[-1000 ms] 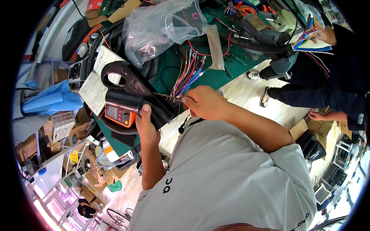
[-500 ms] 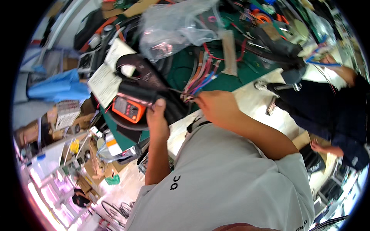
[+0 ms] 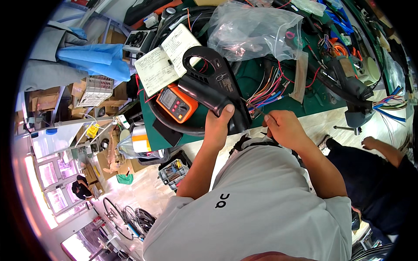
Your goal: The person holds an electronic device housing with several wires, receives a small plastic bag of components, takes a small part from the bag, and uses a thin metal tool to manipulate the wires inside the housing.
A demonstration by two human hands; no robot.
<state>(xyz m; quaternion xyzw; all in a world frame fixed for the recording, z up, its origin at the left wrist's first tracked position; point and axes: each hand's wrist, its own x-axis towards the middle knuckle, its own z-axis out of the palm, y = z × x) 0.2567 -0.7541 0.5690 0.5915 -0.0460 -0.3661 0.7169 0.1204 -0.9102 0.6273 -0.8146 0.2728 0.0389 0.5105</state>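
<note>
My left hand (image 3: 217, 124) grips the lower end of a black plastic housing (image 3: 230, 104), which has a round loop at its top and a cylindrical part. My right hand (image 3: 278, 126) pinches a thin dark rod (image 3: 257, 111) that reaches into the housing's right side. An orange multimeter (image 3: 177, 104) lies left of my left hand, beside an open handwritten notebook (image 3: 152, 69). A bundle of colored wires (image 3: 272, 91) lies just above my right hand.
The green bench (image 3: 156, 141) also holds a clear plastic bag (image 3: 252, 32), a dark phone (image 3: 165, 132) and cluttered tools. At right, a co-worker in dark clothes (image 3: 370, 187) stands near hanging cables (image 3: 389, 104). A tool bin (image 3: 174, 174) stands below the bench.
The view has turned, so the bench and my hands appear further right. My hands keep hold of the housing and rod. The co-worker's arm is now away from the cable ends.
</note>
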